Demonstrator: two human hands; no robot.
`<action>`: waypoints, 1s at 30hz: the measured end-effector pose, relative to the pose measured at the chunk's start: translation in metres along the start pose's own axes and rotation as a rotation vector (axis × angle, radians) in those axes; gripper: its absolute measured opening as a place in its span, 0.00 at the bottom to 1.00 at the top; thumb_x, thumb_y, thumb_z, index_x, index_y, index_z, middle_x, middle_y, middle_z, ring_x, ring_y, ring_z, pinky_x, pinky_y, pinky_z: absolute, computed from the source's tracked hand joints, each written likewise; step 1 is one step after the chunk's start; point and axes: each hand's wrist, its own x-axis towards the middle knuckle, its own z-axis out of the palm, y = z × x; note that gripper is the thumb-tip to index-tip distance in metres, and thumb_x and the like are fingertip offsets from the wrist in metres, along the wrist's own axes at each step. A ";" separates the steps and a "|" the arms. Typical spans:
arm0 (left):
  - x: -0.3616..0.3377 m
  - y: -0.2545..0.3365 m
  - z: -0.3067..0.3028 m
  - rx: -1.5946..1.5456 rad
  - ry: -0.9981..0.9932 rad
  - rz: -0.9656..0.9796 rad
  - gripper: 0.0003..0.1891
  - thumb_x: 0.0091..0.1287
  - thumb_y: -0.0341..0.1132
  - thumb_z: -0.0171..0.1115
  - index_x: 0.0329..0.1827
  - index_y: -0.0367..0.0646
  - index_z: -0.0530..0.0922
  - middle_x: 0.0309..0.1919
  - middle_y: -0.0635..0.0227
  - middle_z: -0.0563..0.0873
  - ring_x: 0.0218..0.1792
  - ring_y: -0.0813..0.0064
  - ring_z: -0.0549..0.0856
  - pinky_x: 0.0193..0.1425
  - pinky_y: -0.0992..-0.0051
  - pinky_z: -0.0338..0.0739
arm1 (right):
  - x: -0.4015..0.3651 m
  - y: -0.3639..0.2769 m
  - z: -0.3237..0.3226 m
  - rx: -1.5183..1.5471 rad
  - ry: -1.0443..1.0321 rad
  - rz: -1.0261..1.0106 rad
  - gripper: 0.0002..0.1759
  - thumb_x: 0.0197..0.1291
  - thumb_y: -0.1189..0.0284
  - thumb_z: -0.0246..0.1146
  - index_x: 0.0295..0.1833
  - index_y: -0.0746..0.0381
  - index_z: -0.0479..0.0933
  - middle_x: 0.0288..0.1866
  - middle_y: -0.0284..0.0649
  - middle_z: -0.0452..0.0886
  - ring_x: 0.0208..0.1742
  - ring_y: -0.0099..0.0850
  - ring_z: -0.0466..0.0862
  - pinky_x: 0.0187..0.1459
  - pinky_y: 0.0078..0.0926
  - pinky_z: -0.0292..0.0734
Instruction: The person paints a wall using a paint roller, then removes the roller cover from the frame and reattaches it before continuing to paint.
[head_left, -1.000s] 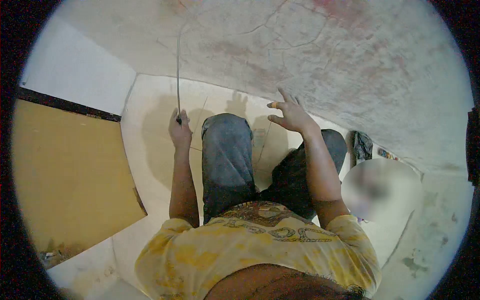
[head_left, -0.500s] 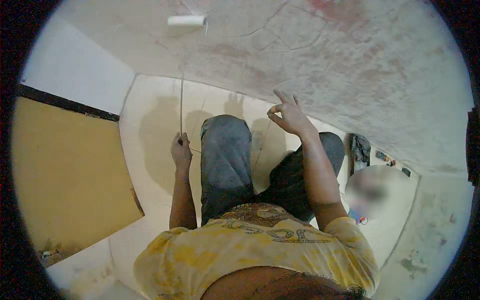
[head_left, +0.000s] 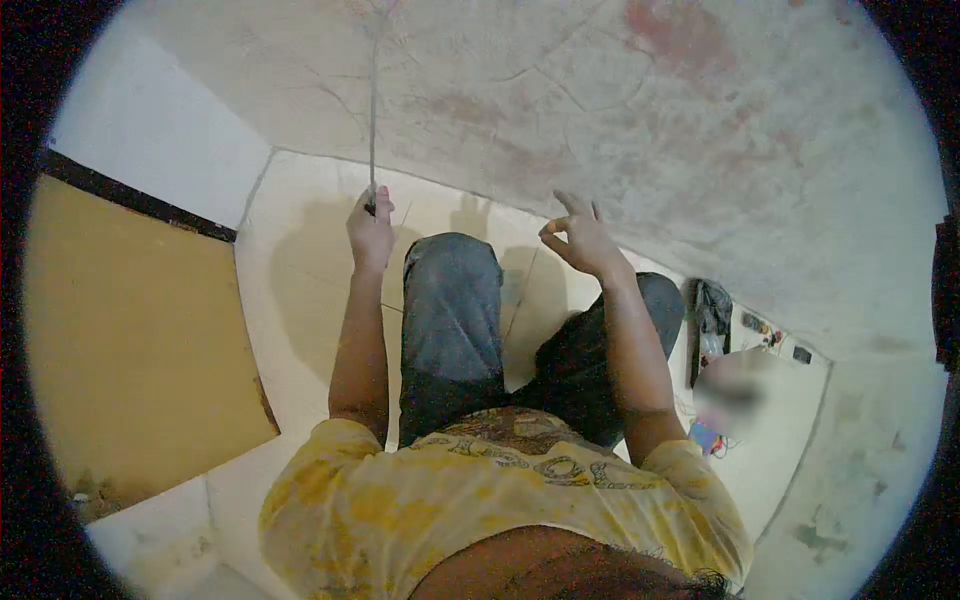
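Note:
My left hand (head_left: 371, 238) is closed around the handle end of a long thin paint roller pole (head_left: 373, 110). The pole runs up along the wall to the top edge of the view, and the roller head is out of sight there. My right hand (head_left: 583, 238) is raised over my bent knee, close to the wall. Its thumb and index finger meet in a ring while the other fingers stretch out. Nothing shows between them.
A grey plastered wall (head_left: 600, 120) with cracks and reddish patches stands ahead. A tan panel (head_left: 140, 330) lies at the left. On the light floor (head_left: 310, 270) at the right are a black bag (head_left: 712, 305), small items along the wall and a blurred shape.
My left hand has moved up and forward with the pole, and the white roller head has left the view at the top. My right hand has hardly moved.

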 end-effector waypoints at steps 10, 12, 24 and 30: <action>-0.070 -0.075 -0.013 0.040 0.065 -0.025 0.20 0.71 0.46 0.57 0.45 0.34 0.80 0.23 0.65 0.82 0.21 0.78 0.78 0.29 0.75 0.74 | 0.002 -0.006 -0.009 -0.003 -0.031 -0.004 0.09 0.62 0.60 0.64 0.41 0.51 0.85 0.76 0.48 0.61 0.78 0.46 0.55 0.76 0.58 0.41; -0.062 -0.055 -0.018 0.075 0.012 -0.106 0.22 0.71 0.46 0.58 0.49 0.30 0.80 0.28 0.61 0.85 0.31 0.74 0.83 0.40 0.74 0.77 | 0.002 -0.008 -0.009 0.006 -0.040 -0.012 0.09 0.62 0.60 0.65 0.41 0.51 0.85 0.76 0.48 0.60 0.78 0.47 0.55 0.75 0.59 0.42; -0.007 -0.036 -0.004 0.081 0.043 0.065 0.25 0.71 0.48 0.56 0.44 0.26 0.80 0.52 0.40 0.81 0.53 0.53 0.82 0.61 0.64 0.72 | 0.000 -0.012 -0.012 0.017 -0.036 0.048 0.09 0.62 0.61 0.64 0.41 0.51 0.86 0.76 0.48 0.60 0.79 0.47 0.54 0.75 0.59 0.42; -0.084 -0.093 -0.024 0.196 0.023 -0.075 0.21 0.71 0.48 0.55 0.38 0.34 0.79 0.27 0.56 0.84 0.31 0.63 0.83 0.40 0.67 0.76 | 0.001 -0.010 -0.011 0.021 -0.031 0.008 0.09 0.61 0.61 0.65 0.41 0.51 0.86 0.76 0.48 0.60 0.79 0.46 0.54 0.76 0.56 0.40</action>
